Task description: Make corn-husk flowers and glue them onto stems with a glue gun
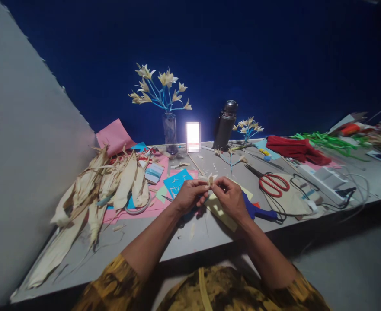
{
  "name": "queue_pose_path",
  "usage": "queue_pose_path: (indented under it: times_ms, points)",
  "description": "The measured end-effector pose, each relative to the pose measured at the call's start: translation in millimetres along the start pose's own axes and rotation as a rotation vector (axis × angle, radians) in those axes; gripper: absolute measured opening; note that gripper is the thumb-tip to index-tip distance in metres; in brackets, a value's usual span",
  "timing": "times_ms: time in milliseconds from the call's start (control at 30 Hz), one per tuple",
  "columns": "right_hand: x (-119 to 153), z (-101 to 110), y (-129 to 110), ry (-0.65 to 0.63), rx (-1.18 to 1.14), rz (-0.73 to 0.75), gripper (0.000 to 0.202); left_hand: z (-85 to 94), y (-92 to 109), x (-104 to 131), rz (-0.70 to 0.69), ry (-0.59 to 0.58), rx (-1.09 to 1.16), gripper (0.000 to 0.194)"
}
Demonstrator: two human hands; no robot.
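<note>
Pinches a small pale flower (211, 179) with left hand (188, 196) and right hand (231, 198) together, in front of the glass vase (170, 131) and to its right. Has dried husks (125, 185) on the surface (109, 255), in front of the vase and to its left. Has a dark flask (224, 127) to the right of the vase, and red-handled scissors (264, 178) farther right and in front.

A person's left hand (190, 196) and right hand (229, 198) pinch a small cream-colored flower (211, 179) between fingertips above a crowded gray table (109, 252). Dried corn husks (88, 190) lie heaped to the left, with red-handled scissors (273, 185) to the right. Before a deep blue wall (274, 60), a clear vase (170, 131) holds pale, blue-stemmed blossoms (167, 78), near a dark vacuum flask (225, 126).
</note>
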State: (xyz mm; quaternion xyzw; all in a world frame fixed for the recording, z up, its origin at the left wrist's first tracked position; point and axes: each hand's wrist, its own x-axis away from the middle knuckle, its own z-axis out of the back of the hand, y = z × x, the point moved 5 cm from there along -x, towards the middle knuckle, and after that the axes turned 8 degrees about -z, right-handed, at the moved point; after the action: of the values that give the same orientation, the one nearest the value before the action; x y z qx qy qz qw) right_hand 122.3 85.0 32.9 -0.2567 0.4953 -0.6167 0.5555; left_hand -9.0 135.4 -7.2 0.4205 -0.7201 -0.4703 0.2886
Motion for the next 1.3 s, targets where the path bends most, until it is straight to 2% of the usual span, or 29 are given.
queue_pose_path:
  times_ms: [333,533,800,1000,1167,1300]
  points:
    - [-1.7,0.7,4.4,-0.051,0.001,-0.019,0.019,3.5,-1.7,-0.8,-0.026,0.010,-0.079,0.023]
    - [-2.3,1.6,6.1,-0.038,0.002,-0.045,0.017,4.4,-2.6,-0.8,-0.049,-0.014,-0.115,0.017]
    - [-5.3,3.3,10.0,-0.095,-0.003,-0.113,0.015,5.3,0.0,-1.7,-0.068,-0.059,-0.245,0.012]
    - [-4.8,6.3,11.8,-0.098,0.060,-0.083,0.018,2.9,6.9,1.0,-0.076,-0.106,-0.340,0.020]
    - [-4.4,10.8,15.2,-0.086,-0.010,-0.123,0.019,-1.8,8.8,3.8,-0.077,-0.192,-0.377,0.033]
    - [-3.1,12.1,15.5,-0.117,-0.064,-0.154,0.022,-3.0,12.0,5.6,-0.121,-0.195,-0.422,0.036]
